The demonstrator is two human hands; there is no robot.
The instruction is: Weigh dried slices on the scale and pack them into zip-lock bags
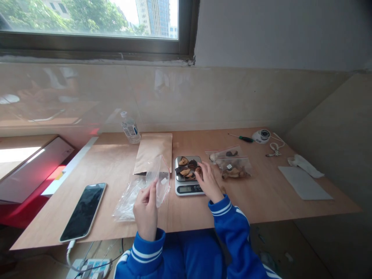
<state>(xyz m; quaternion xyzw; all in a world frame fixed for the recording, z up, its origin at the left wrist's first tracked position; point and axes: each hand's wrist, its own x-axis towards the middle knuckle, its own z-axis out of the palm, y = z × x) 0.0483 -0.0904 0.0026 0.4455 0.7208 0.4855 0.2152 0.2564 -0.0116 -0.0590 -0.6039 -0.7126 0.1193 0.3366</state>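
Note:
Between finger and thumb, my left hand [147, 209] pinches a clear zip bag [161, 176] with a small white label on it. A digital kitchen scale [178, 188] stands just right of the bag. Dried mushroom pieces [186, 171], dark and tan, lie on its metal plate. My right hand [208, 181] reaches over the plate's right side, fingertips at the pieces; whether it grips one is hidden. More clear plastic bags [127, 205] lie flat under and left of my left hand. Filled zip bags [235, 170] of dried pieces rest right of the scale.
Behind my left hand lie a brown paper bag [155, 149] and a water bottle [130, 130]. A plugged-in phone [84, 212] is at the left edge. A screwdriver [245, 138], a white camera [261, 136] and a grey sheet [305, 184] are on the right.

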